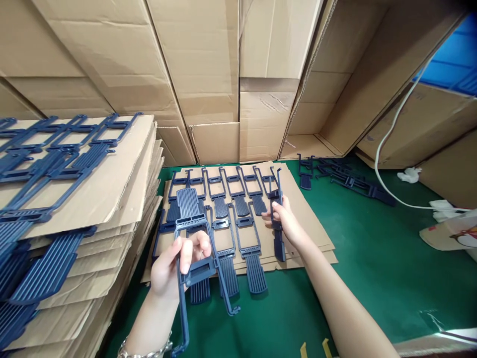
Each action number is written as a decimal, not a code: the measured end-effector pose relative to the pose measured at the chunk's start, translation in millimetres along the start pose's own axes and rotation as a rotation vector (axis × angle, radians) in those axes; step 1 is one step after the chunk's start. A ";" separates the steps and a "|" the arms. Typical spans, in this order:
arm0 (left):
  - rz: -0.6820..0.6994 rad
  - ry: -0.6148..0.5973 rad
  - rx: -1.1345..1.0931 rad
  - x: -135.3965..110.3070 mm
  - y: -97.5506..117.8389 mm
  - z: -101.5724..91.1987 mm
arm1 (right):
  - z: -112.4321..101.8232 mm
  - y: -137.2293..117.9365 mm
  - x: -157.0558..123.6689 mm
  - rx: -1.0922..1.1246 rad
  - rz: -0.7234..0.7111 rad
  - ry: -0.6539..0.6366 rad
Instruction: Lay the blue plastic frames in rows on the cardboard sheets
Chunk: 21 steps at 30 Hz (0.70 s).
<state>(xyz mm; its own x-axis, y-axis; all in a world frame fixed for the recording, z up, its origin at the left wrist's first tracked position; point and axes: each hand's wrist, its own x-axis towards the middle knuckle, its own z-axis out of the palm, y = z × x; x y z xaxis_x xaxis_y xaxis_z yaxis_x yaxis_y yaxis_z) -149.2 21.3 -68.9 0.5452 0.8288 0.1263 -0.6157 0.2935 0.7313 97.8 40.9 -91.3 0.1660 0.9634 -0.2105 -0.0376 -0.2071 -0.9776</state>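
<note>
My left hand (167, 268), a chain bracelet at its wrist, grips a dark blue plastic frame part (188, 203) in front of me. Its ribbed paddle points away and its two hooked legs point toward me. Over the right side of a cardboard sheet (303, 219), my right hand (286, 221) holds a similar blue frame part (278, 246), seen nearly edge-on. Whether that part touches the sheet I cannot tell. Several matching parts (248, 236) lie on the sheet in two rows, paddles toward me; the left-hand part hides some of them.
At left rises a tall stack of cardboard sheets (126, 194) with blue parts between layers and on top. Loose blue parts (346, 179) lie on the green table (372, 248) at right, near a white cable (380, 149). Cardboard walls (208, 64) close off the back.
</note>
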 end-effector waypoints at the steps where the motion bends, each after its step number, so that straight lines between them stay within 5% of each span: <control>1: 0.003 0.000 0.003 -0.2 0.3 0.7 | -2.6 -4.2 -2.2 -0.066 -0.011 0.021; 9: -0.001 0.023 0.080 -1.6 1.4 1.0 | 5.7 -11.0 -31.5 -1.107 0.094 0.131; 14: -0.025 0.026 0.127 1.1 -1.7 -1.3 | 24.3 -0.1 -38.4 -1.284 0.121 0.096; 21: -0.023 0.071 0.172 3.9 -8.0 -0.8 | 23.8 -7.7 -45.5 -1.364 0.099 0.118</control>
<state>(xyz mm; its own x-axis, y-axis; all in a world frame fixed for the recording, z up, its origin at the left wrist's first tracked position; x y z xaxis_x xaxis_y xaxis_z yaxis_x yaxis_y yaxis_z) -142.7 22.5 -74.8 0.5129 0.8560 0.0648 -0.4935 0.2323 0.8381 67.1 2.7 -74.2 0.3039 0.9291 -0.2106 0.9243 -0.3411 -0.1711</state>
